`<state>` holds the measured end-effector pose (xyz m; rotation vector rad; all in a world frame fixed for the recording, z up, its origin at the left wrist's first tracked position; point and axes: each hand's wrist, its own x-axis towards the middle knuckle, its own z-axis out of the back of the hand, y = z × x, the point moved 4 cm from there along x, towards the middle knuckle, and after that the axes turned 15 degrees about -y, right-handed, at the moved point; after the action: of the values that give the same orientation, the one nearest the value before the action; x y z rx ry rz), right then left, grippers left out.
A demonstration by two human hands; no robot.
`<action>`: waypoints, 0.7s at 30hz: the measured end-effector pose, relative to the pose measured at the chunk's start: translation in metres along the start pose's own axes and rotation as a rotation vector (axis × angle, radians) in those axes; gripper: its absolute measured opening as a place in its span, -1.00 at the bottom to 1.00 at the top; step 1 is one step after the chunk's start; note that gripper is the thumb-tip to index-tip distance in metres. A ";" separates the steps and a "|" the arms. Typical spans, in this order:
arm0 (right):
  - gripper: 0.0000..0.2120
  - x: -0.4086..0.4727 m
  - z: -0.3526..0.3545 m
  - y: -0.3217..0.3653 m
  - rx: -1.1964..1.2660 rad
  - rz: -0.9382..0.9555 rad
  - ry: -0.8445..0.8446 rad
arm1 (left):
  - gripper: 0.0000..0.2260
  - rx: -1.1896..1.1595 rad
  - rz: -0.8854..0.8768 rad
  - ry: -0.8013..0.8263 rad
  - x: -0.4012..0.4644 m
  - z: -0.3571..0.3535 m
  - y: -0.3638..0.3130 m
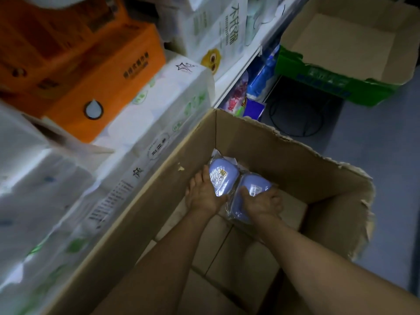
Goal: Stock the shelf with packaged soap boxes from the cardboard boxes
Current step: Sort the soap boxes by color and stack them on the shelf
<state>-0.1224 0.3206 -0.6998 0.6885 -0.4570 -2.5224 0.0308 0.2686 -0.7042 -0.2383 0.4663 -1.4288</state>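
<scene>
Hands deep in open cardboard box (261, 142): left hand (203, 195) grips one wrapped purple soap box (219, 177), right hand (263, 203) grips the adjoining soap box (255, 189). Film looks slippery; advisable to lift straight up, clear of the torn rim, towards shelf (236, 73).

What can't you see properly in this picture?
- Left hand: its fingers are tucked behind the left purple soap box, head view.
- Labels on both soap boxes: too small, lost in plastic-wrap glare.
- Right purple soap box: near end covered by the right hand.
- Cardboard box: near part cut off by the bottom edge.
</scene>
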 end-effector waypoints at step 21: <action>-0.46 -0.311 0.254 0.016 0.037 1.294 0.008 | -0.45 0.103 -0.157 -0.631 -0.327 0.323 0.007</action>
<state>-0.0194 0.5194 -0.3660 0.2354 -0.6575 -1.2840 0.1570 0.5535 -0.3663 -0.6276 -0.1461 -1.4345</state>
